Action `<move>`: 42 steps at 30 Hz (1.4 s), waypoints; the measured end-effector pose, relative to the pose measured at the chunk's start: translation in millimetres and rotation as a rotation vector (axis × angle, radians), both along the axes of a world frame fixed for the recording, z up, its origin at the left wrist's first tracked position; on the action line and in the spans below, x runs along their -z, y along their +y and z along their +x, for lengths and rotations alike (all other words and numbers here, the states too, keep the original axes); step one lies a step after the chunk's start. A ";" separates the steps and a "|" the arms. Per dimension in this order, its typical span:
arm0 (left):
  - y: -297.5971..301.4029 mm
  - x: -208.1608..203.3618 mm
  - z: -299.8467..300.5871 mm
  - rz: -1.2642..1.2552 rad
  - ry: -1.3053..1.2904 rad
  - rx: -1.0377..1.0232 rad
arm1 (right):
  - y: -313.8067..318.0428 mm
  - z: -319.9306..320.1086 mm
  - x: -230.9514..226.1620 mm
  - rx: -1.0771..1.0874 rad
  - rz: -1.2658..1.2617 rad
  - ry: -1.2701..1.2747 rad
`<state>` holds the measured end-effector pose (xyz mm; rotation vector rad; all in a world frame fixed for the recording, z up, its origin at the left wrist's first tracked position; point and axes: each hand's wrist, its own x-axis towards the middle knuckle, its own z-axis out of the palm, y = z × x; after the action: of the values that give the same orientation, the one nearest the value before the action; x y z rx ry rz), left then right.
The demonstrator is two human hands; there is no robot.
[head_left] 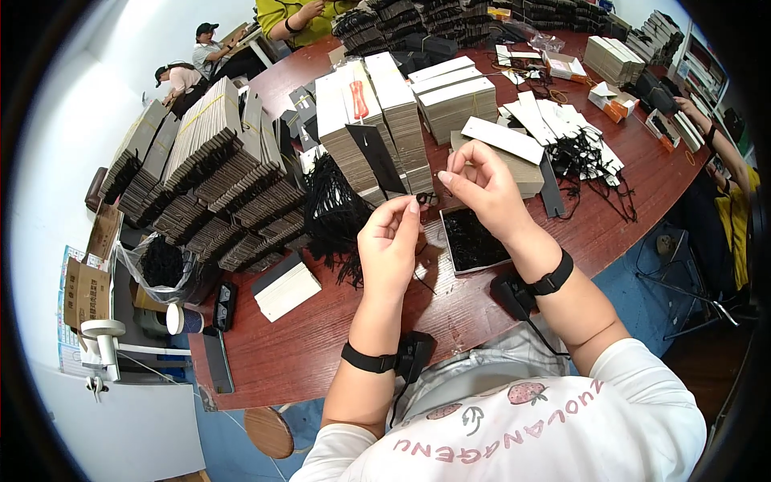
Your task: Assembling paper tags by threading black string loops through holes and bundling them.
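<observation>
My left hand [389, 241] is closed, thumb and finger pinching a small looped black cord [426, 198] above the table. To its right my right hand [484, 191] is raised, thumb and forefinger closed in a pinch; whatever is between those fingertips is too small to make out. Below the right hand sits a shallow white-edged tray [475, 243] filled with black bits. A thick bundle of black cords [331, 205] hangs beside the tall card stack [401, 120], left of my left hand. Against that stack leans a dark strip [372, 154], and a red-handled tool [359, 98] rests on top.
Bundled card stacks [205, 132] crowd the left side of the red table [341, 345]. White tags with black cords [574, 145] are heaped at right. A small pale card stack [289, 289] lies at front left. Other people sit around the room, one arm [719, 145] reaching in at right.
</observation>
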<state>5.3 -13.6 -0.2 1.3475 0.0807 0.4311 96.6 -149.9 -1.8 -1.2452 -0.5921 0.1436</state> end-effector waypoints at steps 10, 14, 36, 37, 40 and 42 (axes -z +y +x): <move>-2.6 -2.1 -0.8 -0.001 -0.011 0.021 | -10.4 -4.3 -21.5 -0.417 -0.107 0.390; -0.8 2.7 0.5 0.090 0.019 -0.008 | -14.5 5.1 -13.5 -0.426 -0.103 0.459; 6.3 15.9 5.5 0.368 0.012 -0.120 | -11.4 4.5 -11.8 -0.176 -0.327 0.086; 5.5 15.0 5.5 0.369 0.012 -0.119 | -11.1 4.6 -12.3 -0.170 -0.341 0.083; 3.4 11.7 4.6 0.234 0.034 -0.095 | -10.6 4.2 -11.2 -0.185 -0.303 0.102; 4.7 9.5 3.3 0.197 0.063 -0.068 | -11.3 2.9 -14.6 -0.180 -0.318 0.092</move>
<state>8.6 -8.9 -9.7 1.5556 0.1396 0.4626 99.5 -161.1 12.8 -1.4816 -0.6168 0.4575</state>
